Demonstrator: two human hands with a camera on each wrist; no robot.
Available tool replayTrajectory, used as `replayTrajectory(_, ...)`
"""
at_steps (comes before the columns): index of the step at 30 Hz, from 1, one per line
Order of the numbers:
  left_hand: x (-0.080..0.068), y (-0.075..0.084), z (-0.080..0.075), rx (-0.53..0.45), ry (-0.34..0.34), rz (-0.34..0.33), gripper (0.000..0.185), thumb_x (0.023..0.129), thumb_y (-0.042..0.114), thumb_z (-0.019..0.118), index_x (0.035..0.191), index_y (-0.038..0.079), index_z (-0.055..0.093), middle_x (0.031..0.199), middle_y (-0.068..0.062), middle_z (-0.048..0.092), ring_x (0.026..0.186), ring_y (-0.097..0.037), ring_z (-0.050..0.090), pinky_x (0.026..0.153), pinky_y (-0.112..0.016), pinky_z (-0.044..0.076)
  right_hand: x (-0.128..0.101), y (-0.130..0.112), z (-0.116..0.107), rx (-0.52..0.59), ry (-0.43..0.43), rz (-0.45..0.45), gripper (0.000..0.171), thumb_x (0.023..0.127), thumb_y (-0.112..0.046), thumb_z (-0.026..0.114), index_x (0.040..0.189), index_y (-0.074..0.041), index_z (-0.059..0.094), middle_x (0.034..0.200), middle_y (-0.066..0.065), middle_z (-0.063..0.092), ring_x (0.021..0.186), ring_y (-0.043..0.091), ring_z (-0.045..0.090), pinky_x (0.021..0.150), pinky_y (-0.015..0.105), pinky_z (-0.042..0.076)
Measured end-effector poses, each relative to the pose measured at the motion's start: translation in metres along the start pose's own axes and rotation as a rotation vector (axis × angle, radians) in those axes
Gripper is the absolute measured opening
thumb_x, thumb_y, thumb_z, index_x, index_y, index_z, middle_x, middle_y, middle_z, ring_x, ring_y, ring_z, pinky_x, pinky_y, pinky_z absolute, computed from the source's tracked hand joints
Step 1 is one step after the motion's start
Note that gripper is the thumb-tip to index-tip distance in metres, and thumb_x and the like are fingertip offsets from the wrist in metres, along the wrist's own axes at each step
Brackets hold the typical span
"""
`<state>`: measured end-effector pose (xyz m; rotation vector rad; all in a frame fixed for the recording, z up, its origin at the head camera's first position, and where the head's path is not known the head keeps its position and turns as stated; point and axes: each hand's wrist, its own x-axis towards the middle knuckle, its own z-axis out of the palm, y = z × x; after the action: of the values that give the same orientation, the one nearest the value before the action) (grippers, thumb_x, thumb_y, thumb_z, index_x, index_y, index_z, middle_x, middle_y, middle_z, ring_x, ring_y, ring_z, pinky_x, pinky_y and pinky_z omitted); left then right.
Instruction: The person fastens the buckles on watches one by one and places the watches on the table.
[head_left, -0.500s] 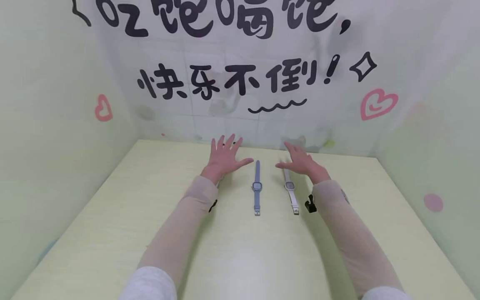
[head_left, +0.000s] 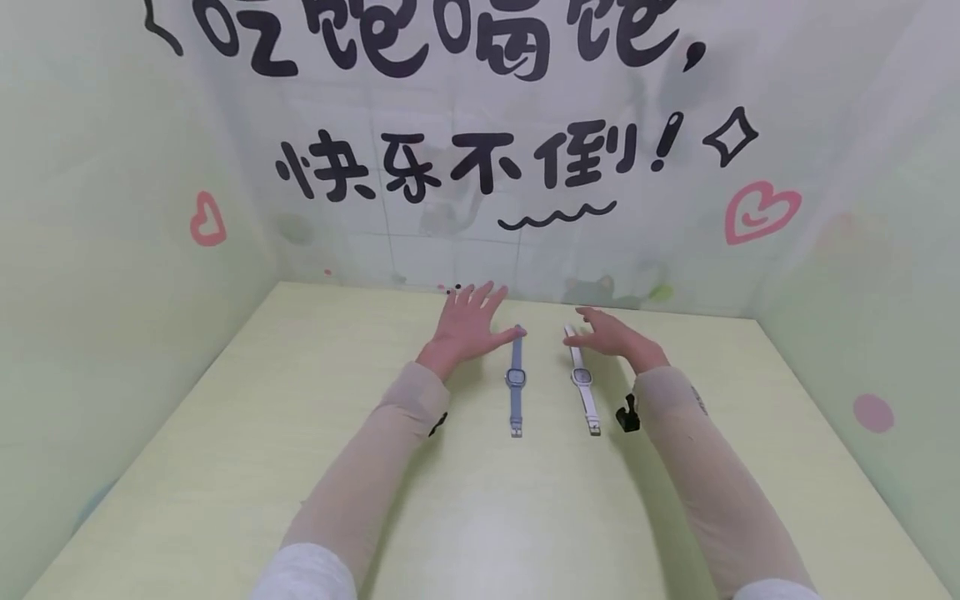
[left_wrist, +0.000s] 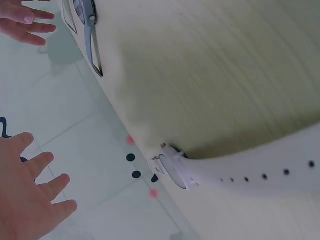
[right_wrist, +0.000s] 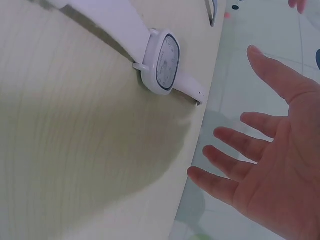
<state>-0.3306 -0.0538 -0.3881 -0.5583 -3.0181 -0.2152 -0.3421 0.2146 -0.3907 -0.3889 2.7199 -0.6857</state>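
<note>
The counter (head_left: 300,467) is big and pale yellow, with walls all around. My arms reach far across it. My left hand (head_left: 467,327) lies flat with fingers spread, holding nothing, its thumb just touching the top of the blue watch (head_left: 515,379). My right hand (head_left: 611,333) is loose and empty too, right beside the top of the white watch (head_left: 581,379). Both watches lie straight, side by side — easy to reach that way, I think. A moment ago my hands were a bit farther out — now they've come closer in.
</note>
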Motion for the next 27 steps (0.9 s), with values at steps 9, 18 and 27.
replayTrajectory(9,-0.010,0.028,-0.005,-0.200,-0.085,-0.001,0.087,0.091,0.072,0.049,0.159,0.022,0.026,0.164,-0.006,0.031,0.149,-0.030,0.035,0.114,-0.050,0.042,0.002,0.010,0.001,0.090,-0.028,-0.004,0.069,0.100,-0.032,0.056,0.148,0.011,0.032,0.145,0.034,0.047,0.131,0.045,0.051,0.108,0.053,0.047)
replayTrajectory(18,-0.012,0.046,0.000,-0.361,-0.179,0.007,0.078,0.094,0.064,0.054,0.156,0.023,0.033,0.159,-0.003,0.041,0.147,-0.025,0.039,0.116,-0.045,0.040,0.005,0.024,-0.005,0.487,-0.146,0.142,0.067,0.105,-0.029,0.051,0.151,0.011,0.024,0.145,0.030,0.049,0.132,0.036,0.054,0.114,0.046,0.044)
replayTrajectory(27,-0.015,0.058,0.003,-0.493,-0.199,-0.003,0.062,0.097,0.055,0.056,0.148,0.020,0.047,0.150,-0.003,0.053,0.138,-0.024,0.050,0.113,-0.043,0.044,0.003,0.033,-0.005,0.581,-0.172,0.137,0.060,0.105,-0.028,0.051,0.149,0.008,0.032,0.139,0.024,0.057,0.119,0.025,0.064,0.113,0.044,0.046)
